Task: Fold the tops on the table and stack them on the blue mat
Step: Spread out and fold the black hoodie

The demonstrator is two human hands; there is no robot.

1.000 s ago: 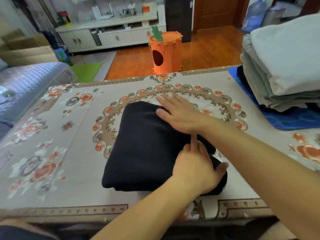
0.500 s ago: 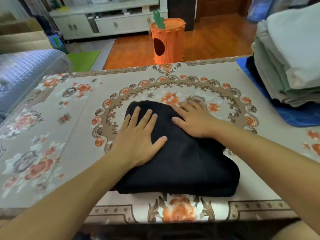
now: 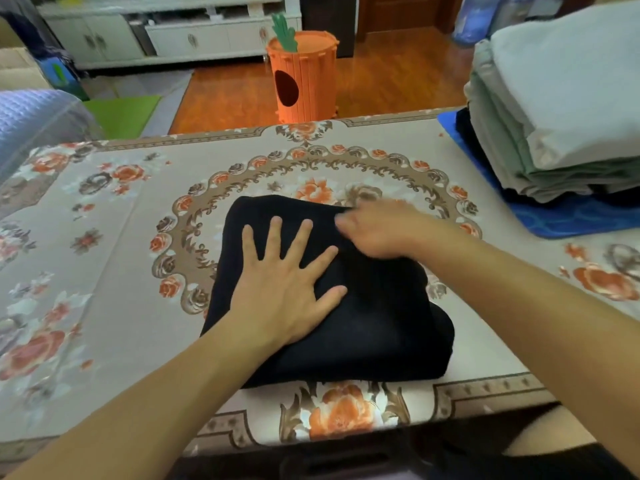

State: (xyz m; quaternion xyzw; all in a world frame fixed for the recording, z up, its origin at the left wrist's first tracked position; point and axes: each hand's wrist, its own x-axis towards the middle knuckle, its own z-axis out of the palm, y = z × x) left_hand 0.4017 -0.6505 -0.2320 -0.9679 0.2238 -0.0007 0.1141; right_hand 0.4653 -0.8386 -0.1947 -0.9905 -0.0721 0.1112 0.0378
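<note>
Black cloth, a folded top, lies near the middle of the bench, toward its near edge, on a flowered covering with an oval wreath pattern. It is folded into a thick, roughly square bundle, with its near right corner bulging a little.

The left hand lies flat on the left half of the top, fingers straight and spread, palm pressing down on the cloth. The right hand rests on the far right part of the top, at its far edge. It is blurred, so I cannot tell whether its fingers lie flat on the cloth or pinch the edge.

At the far right of the bench lies the blue mat, well apart from the black top. On it stands a stack of folded tops, pale green and grey above, with dark ones at the bottom.

Beyond the far edge of the bench, on the wooden floor, stands an orange carrot-shaped bin with a dark oval opening. A white cabinet runs along the far wall.
</note>
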